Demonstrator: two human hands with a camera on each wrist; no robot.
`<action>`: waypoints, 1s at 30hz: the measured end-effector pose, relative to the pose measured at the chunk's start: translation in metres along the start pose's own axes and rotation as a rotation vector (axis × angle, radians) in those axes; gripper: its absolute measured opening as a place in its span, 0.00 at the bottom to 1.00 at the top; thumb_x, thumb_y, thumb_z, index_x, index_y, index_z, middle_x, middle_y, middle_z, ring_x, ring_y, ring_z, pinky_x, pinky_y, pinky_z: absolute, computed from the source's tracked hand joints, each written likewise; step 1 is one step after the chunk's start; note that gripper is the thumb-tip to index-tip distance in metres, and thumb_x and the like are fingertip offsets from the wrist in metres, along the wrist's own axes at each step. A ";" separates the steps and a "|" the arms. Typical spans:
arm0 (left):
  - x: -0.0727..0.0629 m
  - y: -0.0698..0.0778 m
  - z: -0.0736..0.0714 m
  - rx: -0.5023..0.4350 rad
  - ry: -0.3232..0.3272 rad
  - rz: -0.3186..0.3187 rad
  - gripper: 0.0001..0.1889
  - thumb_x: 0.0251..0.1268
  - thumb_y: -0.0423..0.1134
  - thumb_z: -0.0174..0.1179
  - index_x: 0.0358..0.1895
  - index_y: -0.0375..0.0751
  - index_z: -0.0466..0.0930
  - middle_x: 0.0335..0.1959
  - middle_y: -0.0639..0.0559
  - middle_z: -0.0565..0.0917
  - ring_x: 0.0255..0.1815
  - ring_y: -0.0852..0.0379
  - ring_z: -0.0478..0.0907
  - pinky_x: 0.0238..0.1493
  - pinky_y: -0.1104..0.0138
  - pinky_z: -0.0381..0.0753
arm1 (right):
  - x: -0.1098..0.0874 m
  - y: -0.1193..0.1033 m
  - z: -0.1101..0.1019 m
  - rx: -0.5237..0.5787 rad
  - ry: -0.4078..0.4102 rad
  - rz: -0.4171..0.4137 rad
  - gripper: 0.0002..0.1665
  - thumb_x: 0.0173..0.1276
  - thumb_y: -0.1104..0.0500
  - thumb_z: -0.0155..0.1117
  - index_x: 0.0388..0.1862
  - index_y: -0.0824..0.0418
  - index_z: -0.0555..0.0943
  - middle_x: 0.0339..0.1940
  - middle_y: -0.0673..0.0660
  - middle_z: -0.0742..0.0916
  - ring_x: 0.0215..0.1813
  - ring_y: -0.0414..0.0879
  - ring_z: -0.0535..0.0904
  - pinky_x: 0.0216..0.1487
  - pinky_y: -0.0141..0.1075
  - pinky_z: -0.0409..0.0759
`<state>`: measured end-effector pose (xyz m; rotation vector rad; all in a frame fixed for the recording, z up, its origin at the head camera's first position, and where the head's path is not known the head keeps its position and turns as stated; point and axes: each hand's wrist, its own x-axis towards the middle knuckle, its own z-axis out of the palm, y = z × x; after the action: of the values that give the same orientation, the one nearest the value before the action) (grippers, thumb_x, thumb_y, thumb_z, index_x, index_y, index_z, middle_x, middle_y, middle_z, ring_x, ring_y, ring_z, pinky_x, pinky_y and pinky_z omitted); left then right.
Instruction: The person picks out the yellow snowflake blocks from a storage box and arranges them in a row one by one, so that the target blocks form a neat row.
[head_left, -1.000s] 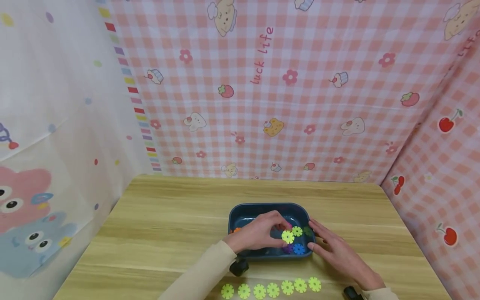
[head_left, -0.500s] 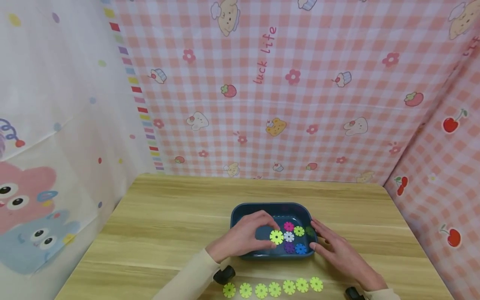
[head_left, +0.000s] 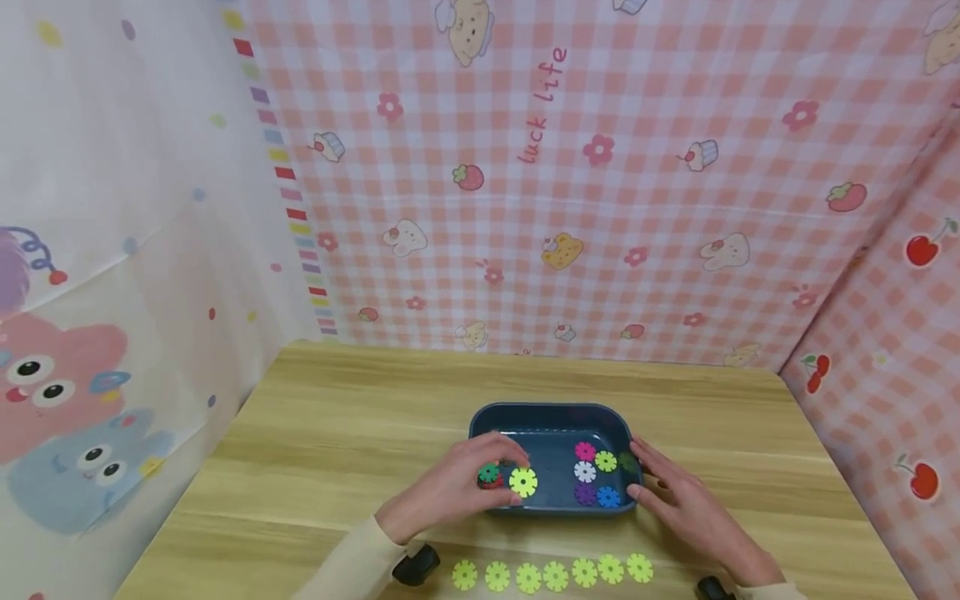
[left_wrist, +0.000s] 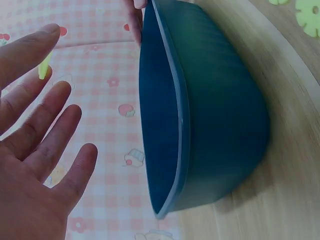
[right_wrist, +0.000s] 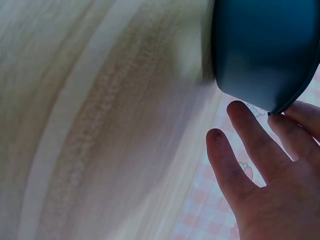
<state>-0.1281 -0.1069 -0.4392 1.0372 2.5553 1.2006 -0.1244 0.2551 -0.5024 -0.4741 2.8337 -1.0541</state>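
My left hand (head_left: 450, 487) pinches a yellow snowflake disc (head_left: 523, 482) between thumb and forefinger, over the left half of a dark blue tub (head_left: 558, 510). The left wrist view shows that disc (left_wrist: 44, 68) edge-on, the other fingers spread. Against the tub's right end rests my right hand (head_left: 678, 504), its fingers fairly straight at the rim in the right wrist view. Inside the tub at right lie pink (head_left: 585, 451), yellow-green (head_left: 606, 461), white (head_left: 585, 472), purple (head_left: 585, 494) and blue discs (head_left: 608, 497). A green disc (head_left: 489, 472) overlaps a red one beside my left fingers.
A row of several yellow snowflake discs (head_left: 555, 576) lies on the wooden table (head_left: 337, 417) in front of the tub. A pink checked cloth (head_left: 562, 192) hangs behind the table, with more cloth at both sides.
My left hand has moved left across the tub with the yellow disc, uncovering the white and pink discs. My right hand stays at the tub's right end. The head view has shifted slightly.
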 end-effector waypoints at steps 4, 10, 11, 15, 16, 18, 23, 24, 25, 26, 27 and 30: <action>-0.008 -0.001 -0.005 0.004 0.018 -0.019 0.16 0.67 0.45 0.72 0.56 0.51 0.85 0.62 0.59 0.82 0.64 0.58 0.77 0.68 0.50 0.74 | 0.001 0.002 0.001 -0.001 0.001 -0.001 0.39 0.80 0.45 0.59 0.82 0.61 0.63 0.82 0.66 0.64 0.68 0.65 0.77 0.66 0.62 0.74; -0.020 -0.004 -0.012 0.058 0.036 -0.013 0.18 0.65 0.42 0.73 0.57 0.47 0.86 0.64 0.53 0.83 0.67 0.52 0.78 0.68 0.47 0.74 | 0.002 0.001 -0.001 -0.003 0.005 -0.010 0.39 0.80 0.45 0.59 0.82 0.61 0.63 0.82 0.66 0.64 0.67 0.65 0.79 0.65 0.62 0.75; -0.022 -0.005 -0.013 0.065 0.038 -0.014 0.18 0.65 0.41 0.73 0.57 0.47 0.86 0.64 0.52 0.83 0.67 0.52 0.78 0.68 0.46 0.74 | 0.002 0.001 -0.001 -0.002 0.009 -0.016 0.39 0.80 0.45 0.59 0.82 0.61 0.64 0.82 0.66 0.65 0.67 0.65 0.79 0.64 0.62 0.76; -0.031 -0.010 -0.015 0.077 0.037 -0.009 0.19 0.65 0.43 0.73 0.58 0.48 0.85 0.62 0.52 0.85 0.66 0.53 0.79 0.68 0.49 0.75 | 0.001 0.000 -0.001 -0.010 0.017 -0.027 0.39 0.80 0.46 0.60 0.82 0.61 0.64 0.82 0.66 0.65 0.66 0.64 0.80 0.63 0.60 0.77; -0.033 -0.012 -0.016 0.078 0.036 0.001 0.19 0.65 0.44 0.73 0.58 0.47 0.86 0.62 0.52 0.85 0.65 0.53 0.80 0.67 0.50 0.76 | 0.001 0.000 -0.001 -0.012 0.017 -0.028 0.39 0.80 0.46 0.60 0.82 0.61 0.64 0.81 0.67 0.65 0.66 0.64 0.80 0.63 0.61 0.77; -0.038 -0.014 -0.016 0.082 0.036 0.017 0.19 0.65 0.44 0.73 0.58 0.47 0.86 0.60 0.53 0.86 0.64 0.54 0.80 0.66 0.52 0.77 | 0.001 0.000 0.000 -0.023 0.016 -0.023 0.39 0.80 0.45 0.60 0.82 0.61 0.64 0.81 0.67 0.65 0.66 0.64 0.80 0.64 0.61 0.77; -0.049 -0.018 -0.016 0.083 0.038 0.008 0.18 0.65 0.43 0.73 0.56 0.46 0.86 0.58 0.53 0.87 0.61 0.54 0.82 0.64 0.55 0.79 | 0.001 0.001 0.001 -0.025 0.011 -0.017 0.39 0.80 0.45 0.60 0.82 0.61 0.64 0.82 0.67 0.65 0.67 0.65 0.79 0.64 0.61 0.76; -0.051 -0.019 -0.016 0.079 0.036 -0.004 0.18 0.65 0.42 0.73 0.56 0.45 0.86 0.58 0.53 0.87 0.61 0.54 0.82 0.64 0.55 0.79 | 0.001 0.001 0.001 -0.021 0.009 -0.017 0.39 0.80 0.45 0.60 0.82 0.62 0.64 0.82 0.67 0.65 0.67 0.66 0.79 0.64 0.61 0.76; -0.054 -0.020 -0.016 0.076 0.035 -0.014 0.18 0.64 0.41 0.74 0.56 0.45 0.86 0.58 0.53 0.86 0.61 0.54 0.81 0.65 0.55 0.79 | 0.001 0.001 0.001 -0.018 0.006 -0.018 0.39 0.80 0.45 0.60 0.82 0.62 0.64 0.82 0.68 0.65 0.67 0.66 0.78 0.63 0.61 0.77; -0.056 -0.020 -0.016 0.074 0.034 -0.026 0.18 0.64 0.41 0.74 0.56 0.45 0.86 0.58 0.54 0.86 0.61 0.55 0.81 0.65 0.54 0.79 | 0.001 0.001 0.001 -0.016 0.004 -0.015 0.39 0.80 0.45 0.60 0.82 0.62 0.63 0.82 0.67 0.64 0.67 0.66 0.78 0.64 0.61 0.76; -0.059 -0.021 -0.016 0.073 0.034 -0.033 0.18 0.64 0.40 0.74 0.56 0.45 0.86 0.58 0.54 0.86 0.62 0.54 0.81 0.65 0.54 0.78 | 0.000 0.001 0.001 -0.012 0.001 -0.016 0.39 0.80 0.46 0.60 0.82 0.62 0.63 0.82 0.68 0.64 0.68 0.67 0.78 0.64 0.61 0.76; -0.067 -0.024 -0.017 0.077 0.043 -0.038 0.18 0.63 0.39 0.74 0.56 0.44 0.85 0.59 0.53 0.86 0.63 0.53 0.80 0.67 0.53 0.77 | 0.000 0.000 0.001 -0.008 -0.002 -0.011 0.39 0.81 0.45 0.59 0.82 0.62 0.63 0.82 0.68 0.64 0.69 0.68 0.76 0.64 0.62 0.76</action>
<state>-0.0969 -0.1716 -0.4559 0.9836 2.6606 1.1364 -0.1247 0.2547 -0.5034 -0.4915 2.8378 -1.0439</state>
